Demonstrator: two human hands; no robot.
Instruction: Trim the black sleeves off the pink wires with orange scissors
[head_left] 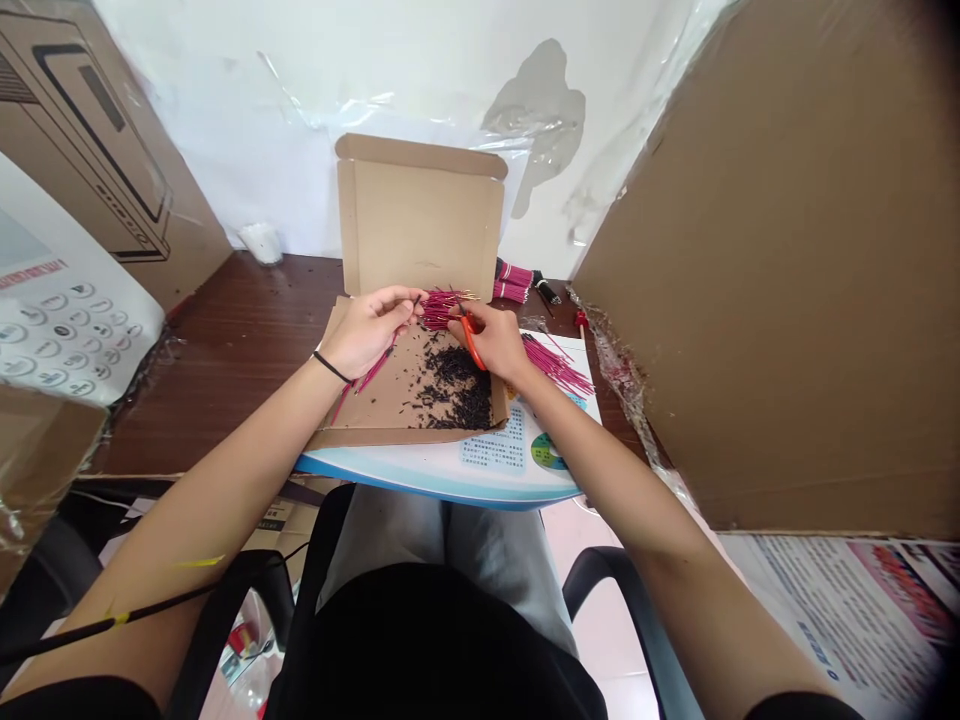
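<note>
Your left hand (365, 332) pinching a bundle of thin magenta sticks (441, 308), your right hand (496, 343) gripping orange-handled scissors (472, 342), dark clippings (452, 385) in an open brown cardboard box (420, 225)

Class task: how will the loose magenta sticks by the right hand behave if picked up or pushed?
The loose magenta sticks look thin and straight, so probably light and stiff, perhaps brittle if bent. Fanned out on the printed sheet, they would likely scatter or roll when pushed. Those jutting from the left hand look unbent, also suggesting stiffness.
</note>
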